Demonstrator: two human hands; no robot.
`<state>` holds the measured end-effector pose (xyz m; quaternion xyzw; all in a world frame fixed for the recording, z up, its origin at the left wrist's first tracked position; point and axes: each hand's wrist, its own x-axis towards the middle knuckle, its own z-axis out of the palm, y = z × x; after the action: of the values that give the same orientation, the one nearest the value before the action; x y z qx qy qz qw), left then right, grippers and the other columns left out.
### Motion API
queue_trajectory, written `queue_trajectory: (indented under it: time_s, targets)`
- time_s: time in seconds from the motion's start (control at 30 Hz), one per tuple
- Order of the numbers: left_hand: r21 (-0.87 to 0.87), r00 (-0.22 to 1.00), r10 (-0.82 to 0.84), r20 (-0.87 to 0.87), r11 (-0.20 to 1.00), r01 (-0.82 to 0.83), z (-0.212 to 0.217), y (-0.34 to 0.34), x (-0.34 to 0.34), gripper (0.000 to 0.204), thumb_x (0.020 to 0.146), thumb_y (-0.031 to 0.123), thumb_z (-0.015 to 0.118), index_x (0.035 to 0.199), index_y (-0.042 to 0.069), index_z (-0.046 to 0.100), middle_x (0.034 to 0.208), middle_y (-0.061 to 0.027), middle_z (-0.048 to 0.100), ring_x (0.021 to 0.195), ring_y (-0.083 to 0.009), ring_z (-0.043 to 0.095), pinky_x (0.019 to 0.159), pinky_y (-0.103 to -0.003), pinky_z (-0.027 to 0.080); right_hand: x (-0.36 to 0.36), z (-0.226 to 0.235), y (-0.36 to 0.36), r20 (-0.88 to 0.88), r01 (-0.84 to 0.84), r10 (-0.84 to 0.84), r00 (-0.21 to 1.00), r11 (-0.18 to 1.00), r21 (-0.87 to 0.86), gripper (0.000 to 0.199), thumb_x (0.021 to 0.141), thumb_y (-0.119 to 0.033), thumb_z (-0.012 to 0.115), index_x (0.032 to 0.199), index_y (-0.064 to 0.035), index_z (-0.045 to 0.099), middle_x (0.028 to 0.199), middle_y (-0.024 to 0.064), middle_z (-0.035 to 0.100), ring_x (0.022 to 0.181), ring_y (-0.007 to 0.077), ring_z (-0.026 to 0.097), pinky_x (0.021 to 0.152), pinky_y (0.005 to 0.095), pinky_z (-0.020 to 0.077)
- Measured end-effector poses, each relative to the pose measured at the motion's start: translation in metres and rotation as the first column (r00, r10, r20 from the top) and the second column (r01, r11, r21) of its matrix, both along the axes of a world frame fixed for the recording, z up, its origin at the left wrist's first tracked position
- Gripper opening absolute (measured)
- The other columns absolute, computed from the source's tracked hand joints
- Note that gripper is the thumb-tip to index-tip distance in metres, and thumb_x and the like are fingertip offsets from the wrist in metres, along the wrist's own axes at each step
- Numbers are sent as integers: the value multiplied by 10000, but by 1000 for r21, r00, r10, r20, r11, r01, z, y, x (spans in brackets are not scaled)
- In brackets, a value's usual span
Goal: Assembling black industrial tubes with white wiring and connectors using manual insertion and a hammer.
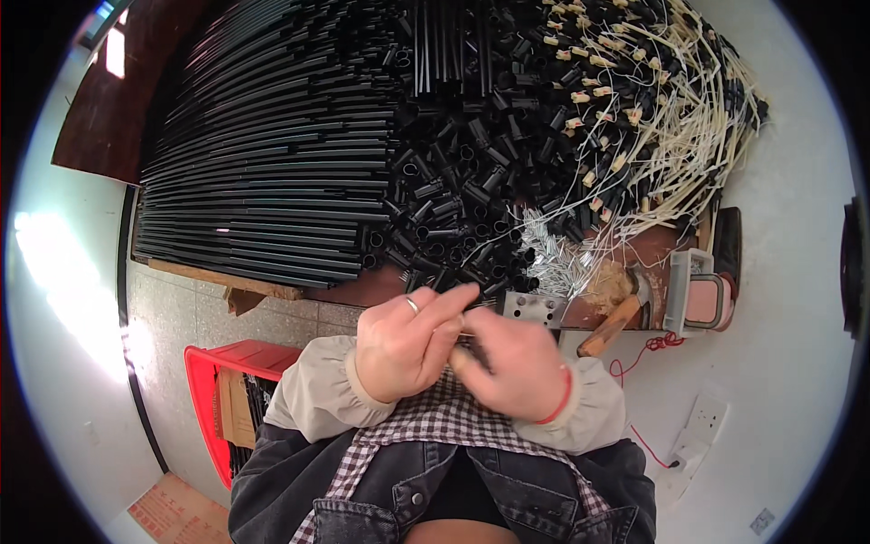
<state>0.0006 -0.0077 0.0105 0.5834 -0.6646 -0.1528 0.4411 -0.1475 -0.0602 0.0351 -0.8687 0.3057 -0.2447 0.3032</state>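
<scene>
My left hand and my right hand meet in front of the table's near edge. The left one wears a ring, its fingers bent in and its fingertips against the right. Both hands are closed around something small that the fingers mostly hide; blur keeps me from telling its kind. Just beyond them lies a heap of short black plastic tube fittings. Close to my right hand is a metal block with holes, and behind it a pile of small silvery pins.
Long black strips fill the table's left side. Bundled white wires with cream connectors cover the right. A wooden-handled hammer lies beside a clear plastic box. A red crate stands on the floor at left; a power strip lies right.
</scene>
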Motion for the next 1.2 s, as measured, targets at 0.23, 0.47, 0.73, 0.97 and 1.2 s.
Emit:
queue_trajectory:
  time_s: [0.23,0.47,0.73,0.97,1.2]
  targets:
    - [119,913,-288,-290,935,333,10,15,14,306,768,73,635,1062,-15,630,685,-54,595,490,-160,489,472,-224,413,-23,12,-13,246,79,-213,946,884,462,126,699,2,670,661,-42,558,529,2,527,407,100,384,396,228,310]
    - [-11,543,-456,-705,773,634,18,9,19,319,747,129,721,1001,-37,623,728,-81,644,519,-161,539,479,-237,439,-25,3,-11,168,-88,1,986,857,508,105,694,3,696,741,-36,611,566,-4,547,443,102,407,421,217,324]
    - [235,541,-485,-687,556,797,5,24,21,396,716,228,774,986,-12,615,774,-90,652,573,-228,568,540,-276,472,-11,22,-19,261,-580,534,804,802,143,280,678,-65,765,932,-26,655,704,23,607,550,143,488,516,220,398]
    - [127,861,103,499,974,-190,-7,48,114,355,615,54,695,957,49,598,876,-81,579,799,-247,568,759,-316,470,-42,4,-24,496,-551,312,811,694,464,314,619,-27,792,902,-1,661,764,87,656,611,161,576,576,225,457]
    - [-149,694,183,696,983,-110,-44,46,147,283,640,76,671,906,48,578,907,-75,576,804,-238,560,741,-328,467,-64,-18,-10,605,-82,-309,734,844,530,335,729,-129,758,960,44,587,797,112,637,587,119,543,561,213,431]
